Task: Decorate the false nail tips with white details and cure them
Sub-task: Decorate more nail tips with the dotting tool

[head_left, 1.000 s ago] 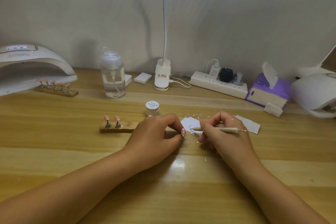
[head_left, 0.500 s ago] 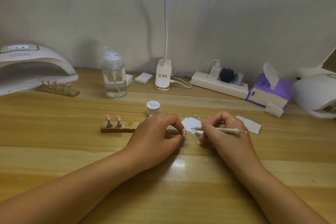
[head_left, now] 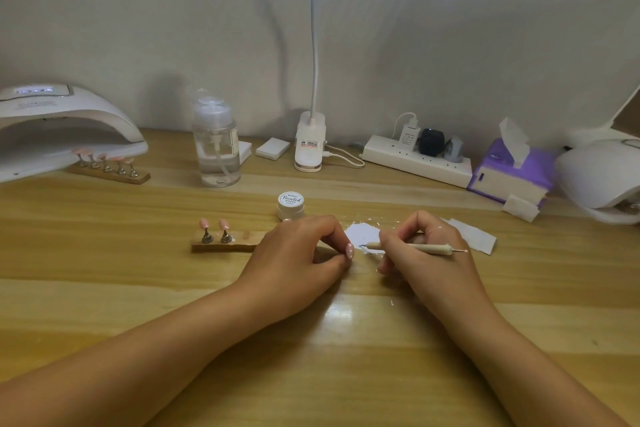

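**Tool point edges toward the pinched tip; nothing else shifts**

Nearest, both forearms lie on the wooden surface [head_left: 104,288]. The left hand [head_left: 298,253] has its fingers curled, and thumb and forefinger appear to pinch a pink nail tip [head_left: 349,251] that already carries white flecks. That hand hides the right end of the near holder [head_left: 221,245], so I cannot tell whether the tip sits on a stand. The right hand [head_left: 427,253] is closed round the dotting tool [head_left: 415,247] in a pen grip. The tool's metal point is just beside the pink nail tip; whether it touches is too small to tell.

Over the last second both hands keep their places. The one difference is slight: the tool's point now sits a little further left, off the white paper palette [head_left: 362,232] and closer to the pinched tip. I read this as white being carried from palette to tip, so the detailing of this tip is under way and its curing has not started.

Just behind the hands, the paint jar [head_left: 291,204] stands with its lid on. Two more pink tips [head_left: 204,224] stand upright at the left end of the near holder, as before.

Farther back on the left, a second holder [head_left: 110,173] with five tips rests at the mouth of the curing lamp [head_left: 62,128], whose display glows. It has not moved either.
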Demonstrator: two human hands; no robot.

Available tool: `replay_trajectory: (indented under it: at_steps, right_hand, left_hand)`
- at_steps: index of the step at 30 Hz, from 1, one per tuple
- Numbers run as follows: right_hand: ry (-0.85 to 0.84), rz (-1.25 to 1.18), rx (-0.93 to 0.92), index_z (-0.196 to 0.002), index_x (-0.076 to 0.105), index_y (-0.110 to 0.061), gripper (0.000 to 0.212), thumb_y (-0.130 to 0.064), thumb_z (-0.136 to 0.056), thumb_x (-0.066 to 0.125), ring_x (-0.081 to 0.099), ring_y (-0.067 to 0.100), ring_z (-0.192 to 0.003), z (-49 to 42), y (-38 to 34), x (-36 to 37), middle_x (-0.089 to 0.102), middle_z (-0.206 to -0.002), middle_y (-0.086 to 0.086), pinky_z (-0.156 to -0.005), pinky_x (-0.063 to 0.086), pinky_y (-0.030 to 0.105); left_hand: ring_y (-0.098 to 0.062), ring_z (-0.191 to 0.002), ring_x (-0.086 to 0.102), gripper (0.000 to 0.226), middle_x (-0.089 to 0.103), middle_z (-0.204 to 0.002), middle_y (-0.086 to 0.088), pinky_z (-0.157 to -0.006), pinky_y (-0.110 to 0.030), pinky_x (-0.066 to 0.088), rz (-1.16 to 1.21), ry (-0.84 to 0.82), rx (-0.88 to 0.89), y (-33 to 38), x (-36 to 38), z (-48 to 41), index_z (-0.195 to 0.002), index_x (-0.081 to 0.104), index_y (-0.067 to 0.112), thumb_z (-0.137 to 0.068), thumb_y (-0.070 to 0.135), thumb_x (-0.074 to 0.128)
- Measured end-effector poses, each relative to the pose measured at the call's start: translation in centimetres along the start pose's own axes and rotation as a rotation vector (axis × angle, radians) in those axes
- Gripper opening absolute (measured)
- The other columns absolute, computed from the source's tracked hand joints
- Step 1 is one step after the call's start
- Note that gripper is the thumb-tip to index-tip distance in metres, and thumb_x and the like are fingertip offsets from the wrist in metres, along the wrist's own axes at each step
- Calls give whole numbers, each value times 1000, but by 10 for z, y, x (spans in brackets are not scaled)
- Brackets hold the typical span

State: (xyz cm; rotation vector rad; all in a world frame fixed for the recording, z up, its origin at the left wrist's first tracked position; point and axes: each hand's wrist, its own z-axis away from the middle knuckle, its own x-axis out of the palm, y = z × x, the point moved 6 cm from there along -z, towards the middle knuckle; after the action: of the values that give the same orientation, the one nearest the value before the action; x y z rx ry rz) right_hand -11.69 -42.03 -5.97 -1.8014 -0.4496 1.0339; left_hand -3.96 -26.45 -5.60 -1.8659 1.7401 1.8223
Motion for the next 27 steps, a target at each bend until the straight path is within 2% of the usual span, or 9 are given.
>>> replay_trajectory:
  at_steps: [3,5,7,10,14,18,21,24,27]
  right_hand:
    - [2,-8,-7,-75,57,-21,19,-33,-85,66,70,7,-63,0,0,0,73,-62,-7,-72,55,39]
    - [-12,1,1,-74,56,-20,19,-33,-84,65,69,8,-61,1,0,1,73,-61,-6,-67,53,37]
    - [43,-9,-28,-75,56,-20,18,-31,-86,65,65,4,-57,2,-2,-2,72,-61,-7,-62,47,32]
    - [175,-143,-103,-85,55,-18,21,-34,-96,61,63,4,-54,5,-9,-13,74,-69,-7,-53,47,26]
    - [128,-305,-118,-98,59,-19,14,-33,-96,61,66,6,-61,10,-22,-13,76,-81,-6,-46,50,19]
    - [43,-484,26,-86,60,-12,23,-32,-88,70,52,6,-48,15,-20,-1,68,-62,0,-40,39,17]
    - [30,-535,112,-83,54,-12,20,-22,-90,70,45,7,-39,17,-15,6,62,-53,2,-37,34,15]
    - [21,-542,129,-74,49,-9,21,-7,-87,66,46,9,-36,17,-15,11,59,-48,8,-37,35,15]
    - [40,-513,116,-65,44,-12,26,-4,-80,63,41,11,-34,18,-15,12,55,-44,9,-36,32,16]
  left_hand:
    - [5,-62,54,21,62,-82,29,-57,-14,27,4,-4,-8,-1,0,1,-73,59,42,-86,28,68]
    - [6,-63,54,22,62,-82,29,-59,-16,28,1,-2,-4,0,0,1,-72,57,42,-87,29,68]
    - [7,-63,54,21,61,-81,31,-60,-17,28,-2,-4,-4,0,0,1,-73,58,42,-87,30,68]
    - [6,-61,54,19,60,-80,36,-59,-18,28,6,-19,-7,0,1,1,-76,60,42,-87,30,68]
    - [8,-59,54,20,60,-79,38,-56,-16,27,-9,-20,3,0,1,0,-77,61,42,-87,27,69]
    - [9,-58,53,19,60,-77,37,-54,-13,25,-5,-19,19,1,0,0,-77,61,41,-87,28,70]
    - [8,-57,52,18,57,-72,41,-56,-17,27,-5,-18,36,3,1,1,-78,62,40,-87,28,70]
    - [6,-57,52,14,54,-68,44,-57,-20,28,-13,-7,48,5,0,1,-79,64,37,-86,27,71]
    - [6,-58,52,19,51,-66,47,-58,-22,28,-15,-8,57,6,0,1,-77,61,39,-85,26,71]
